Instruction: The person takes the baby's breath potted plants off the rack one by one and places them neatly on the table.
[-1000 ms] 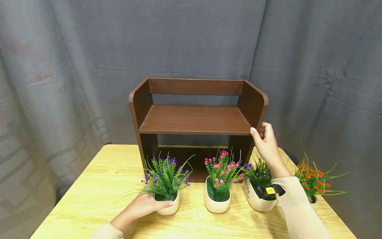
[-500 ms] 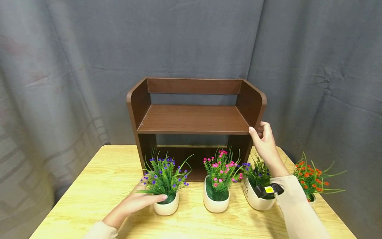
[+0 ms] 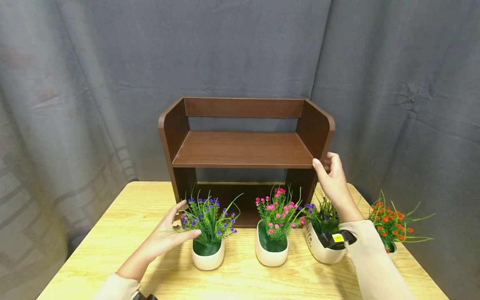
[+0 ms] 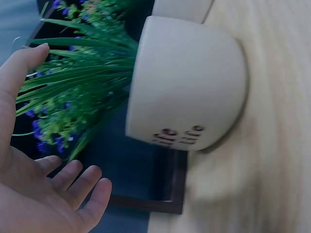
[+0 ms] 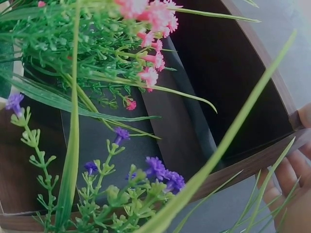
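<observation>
My left hand is beside the left potted plant with purple flowers, thumb and fingers spread apart around its leaves. In the left wrist view the palm and loosely bent fingers hold nothing, and the white pot with "life" lettering stands apart from them. My right hand grips the right side panel of the brown two-tier shelf, thumb on the front edge and fingers round the outside. The right wrist view shows that hand at the board's edge, partly behind grass blades.
A potted plant with pink flowers stands before the shelf. To its right is another purple-flowered pot, partly behind my right wrist. An orange-flowered plant stands at the far right of the wooden table. Grey curtains hang behind.
My left hand has let go of the purple-flowered pot and drawn up and to the left, fingers spreading. The pot stays on the table. My right hand keeps its grip on the shelf.
</observation>
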